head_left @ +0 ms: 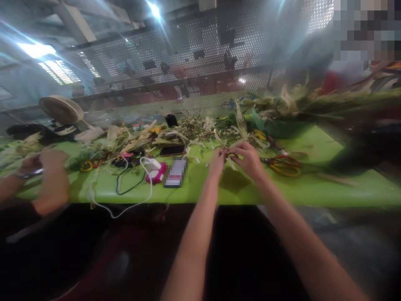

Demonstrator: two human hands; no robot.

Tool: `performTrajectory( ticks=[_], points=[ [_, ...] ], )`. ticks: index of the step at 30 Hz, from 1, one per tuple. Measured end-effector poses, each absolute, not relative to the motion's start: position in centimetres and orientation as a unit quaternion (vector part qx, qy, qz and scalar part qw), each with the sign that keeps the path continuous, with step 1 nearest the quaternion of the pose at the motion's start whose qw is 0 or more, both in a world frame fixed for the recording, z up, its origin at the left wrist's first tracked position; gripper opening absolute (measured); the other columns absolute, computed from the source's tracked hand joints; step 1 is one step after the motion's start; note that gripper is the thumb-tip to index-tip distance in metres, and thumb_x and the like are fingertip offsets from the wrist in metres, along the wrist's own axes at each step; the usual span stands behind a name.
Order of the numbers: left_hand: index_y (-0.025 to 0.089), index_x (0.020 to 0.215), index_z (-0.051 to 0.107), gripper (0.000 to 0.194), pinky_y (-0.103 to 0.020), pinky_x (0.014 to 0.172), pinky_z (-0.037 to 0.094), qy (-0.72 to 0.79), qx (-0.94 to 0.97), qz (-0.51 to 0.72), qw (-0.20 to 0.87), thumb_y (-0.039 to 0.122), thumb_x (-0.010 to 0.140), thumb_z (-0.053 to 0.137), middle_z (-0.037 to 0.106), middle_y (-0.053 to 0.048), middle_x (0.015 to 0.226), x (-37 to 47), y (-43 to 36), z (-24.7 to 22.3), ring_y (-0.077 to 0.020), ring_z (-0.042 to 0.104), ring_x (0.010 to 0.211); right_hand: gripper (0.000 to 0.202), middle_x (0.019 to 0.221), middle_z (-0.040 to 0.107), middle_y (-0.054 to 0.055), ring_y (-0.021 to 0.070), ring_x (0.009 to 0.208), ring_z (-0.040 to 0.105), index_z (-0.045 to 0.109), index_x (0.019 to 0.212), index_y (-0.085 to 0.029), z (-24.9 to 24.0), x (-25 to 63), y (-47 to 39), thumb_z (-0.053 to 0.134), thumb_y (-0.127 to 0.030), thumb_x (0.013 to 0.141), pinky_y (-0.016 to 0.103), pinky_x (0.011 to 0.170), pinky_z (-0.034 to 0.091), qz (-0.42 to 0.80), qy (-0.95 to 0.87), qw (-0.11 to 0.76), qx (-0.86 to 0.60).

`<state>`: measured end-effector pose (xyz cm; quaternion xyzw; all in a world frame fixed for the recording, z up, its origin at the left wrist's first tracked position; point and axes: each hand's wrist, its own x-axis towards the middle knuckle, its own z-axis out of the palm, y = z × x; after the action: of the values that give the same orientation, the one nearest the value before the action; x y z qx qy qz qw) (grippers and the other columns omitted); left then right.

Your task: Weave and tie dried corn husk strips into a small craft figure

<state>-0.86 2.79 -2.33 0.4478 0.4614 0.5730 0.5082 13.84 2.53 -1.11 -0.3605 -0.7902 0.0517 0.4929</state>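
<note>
Before a perforated screen, a pale strip of what appears to be dried corn husk is being held just above a green-covered table, pinched in the fingertips of the left hand and the right hand, set close together, apparently for steadiness. Orange-handled scissors are being kept beside the right hand, seemingly for easy reach, while husks and leaves are being held heaped in a green basin beyond.
</note>
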Motion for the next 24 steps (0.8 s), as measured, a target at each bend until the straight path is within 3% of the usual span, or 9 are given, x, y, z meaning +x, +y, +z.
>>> performTrajectory(
  ticks=[6, 14, 20, 24],
  points=[
    [0.017, 0.077, 0.056, 0.022, -0.022, 0.054, 0.026, 0.447, 0.49, 0.574, 0.48, 0.036, 0.087, 0.06, 0.043, 0.004, 0.062, -0.8, 2.6, -2.3, -0.0084, 0.037, 0.056, 0.012, 0.086, 0.065, 0.005, 0.0219, 0.085, 0.059, 0.076, 0.087, -0.026, -0.7, 13.5, 2.0, 0.065, -0.03, 0.085, 0.035, 0.08, 0.046, 0.104, -0.774, 0.496, -0.38],
    [0.018, 0.08, 0.059, 0.016, -0.023, 0.058, 0.03, 0.411, 0.565, 0.551, 0.455, 0.03, 0.089, 0.056, 0.053, 0.001, 0.068, -0.6, 2.0, -1.9, -0.0091, 0.04, 0.06, 0.013, 0.077, 0.062, 0.003, 0.017, 0.07, 0.055, 0.064, 0.076, -0.02, -1.0, 12.6, 1.7, 0.061, -0.031, 0.083, 0.029, 0.066, 0.044, 0.183, -0.647, 0.583, -0.456],
    [0.017, 0.082, 0.062, 0.024, -0.022, 0.06, 0.032, 0.39, 0.562, 0.545, 0.485, 0.041, 0.082, 0.067, 0.052, 0.002, 0.068, -0.4, 1.3, -1.2, -0.0087, 0.043, 0.062, 0.013, 0.068, 0.061, 0.0, 0.0148, 0.063, 0.052, 0.059, 0.072, -0.02, -1.2, 12.5, 1.6, 0.063, -0.03, 0.079, 0.028, 0.061, 0.039, 0.201, -0.601, 0.593, -0.496],
    [0.017, 0.076, 0.058, 0.029, -0.021, 0.055, 0.029, 0.412, 0.515, 0.56, 0.501, 0.042, 0.077, 0.073, 0.048, 0.004, 0.064, -0.3, 1.4, -1.3, -0.0076, 0.04, 0.059, 0.011, 0.07, 0.064, 0.0, 0.015, 0.064, 0.055, 0.061, 0.075, -0.02, -1.1, 12.2, 1.4, 0.065, -0.031, 0.077, 0.028, 0.063, 0.043, 0.239, -0.586, 0.616, -0.469]
  ],
)
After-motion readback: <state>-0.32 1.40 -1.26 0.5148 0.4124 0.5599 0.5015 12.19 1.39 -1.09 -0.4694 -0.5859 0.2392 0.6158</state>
